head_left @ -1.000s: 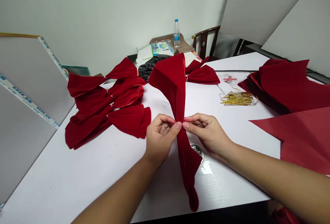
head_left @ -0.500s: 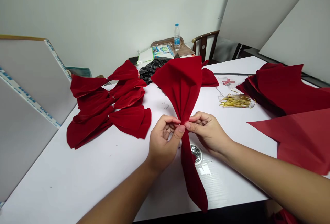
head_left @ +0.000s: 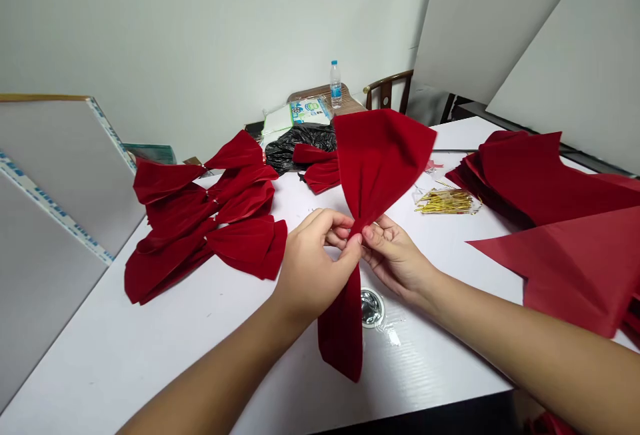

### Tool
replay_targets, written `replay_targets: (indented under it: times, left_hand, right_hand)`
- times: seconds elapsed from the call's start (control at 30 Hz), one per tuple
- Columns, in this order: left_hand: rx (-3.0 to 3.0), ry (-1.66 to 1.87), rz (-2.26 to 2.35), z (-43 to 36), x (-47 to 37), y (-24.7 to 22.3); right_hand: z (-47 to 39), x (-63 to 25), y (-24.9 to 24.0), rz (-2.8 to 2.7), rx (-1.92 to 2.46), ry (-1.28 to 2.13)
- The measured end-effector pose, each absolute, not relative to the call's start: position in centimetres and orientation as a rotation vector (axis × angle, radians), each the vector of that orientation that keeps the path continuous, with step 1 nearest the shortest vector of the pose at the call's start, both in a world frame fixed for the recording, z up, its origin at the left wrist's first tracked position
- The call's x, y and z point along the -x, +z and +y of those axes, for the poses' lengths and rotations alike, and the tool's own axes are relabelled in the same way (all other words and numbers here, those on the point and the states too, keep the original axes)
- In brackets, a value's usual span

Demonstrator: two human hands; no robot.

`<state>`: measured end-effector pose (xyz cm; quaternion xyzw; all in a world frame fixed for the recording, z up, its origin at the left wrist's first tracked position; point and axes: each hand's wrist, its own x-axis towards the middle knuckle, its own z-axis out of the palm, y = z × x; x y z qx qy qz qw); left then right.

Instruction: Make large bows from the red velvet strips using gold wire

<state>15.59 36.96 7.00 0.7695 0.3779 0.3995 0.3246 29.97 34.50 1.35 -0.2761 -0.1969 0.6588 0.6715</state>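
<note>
A piece of red velvet fabric [head_left: 383,161] is gathered at its middle between my two hands. Its upper end fans out above them, and the lower end hangs down over the table. My left hand [head_left: 320,258] pinches the gathered waist between thumb and fingers. From the other side, my right hand [head_left: 393,251] grips the same waist, its thumb close to the left one. To the left lies a row of red fabric bows [head_left: 245,241], each cinched at the middle. Fingertips hide most of the pinched spot.
Gold twist ties [head_left: 447,201] lie right of centre. Stacked red fabric pieces [head_left: 540,168] cover the right side. A silver disc [head_left: 371,308] sits on the white table [head_left: 190,355]. Farther back are a black plastic bag [head_left: 285,151], another red bow [head_left: 320,175] and a water bottle [head_left: 335,85].
The held fabric has turned: its upper end now leans right, and its lower end has swung left. My left hand has rolled over, its back more in view. The camera view has shifted slightly.
</note>
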Motion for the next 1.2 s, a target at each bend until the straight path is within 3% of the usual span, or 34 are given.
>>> replay_targets:
  times: [0.4,1.2]
  left_hand:
    - [-2.418,0.837,0.965,38.1,-15.7,8.1]
    - [-2.913,1.200,0.811,37.7,-15.1,5.7]
  right_hand:
    - [35.5,-31.3,0.6,-0.593,0.597,1.568]
    - [35.4,-31.2,0.2,-0.505,0.576,1.593]
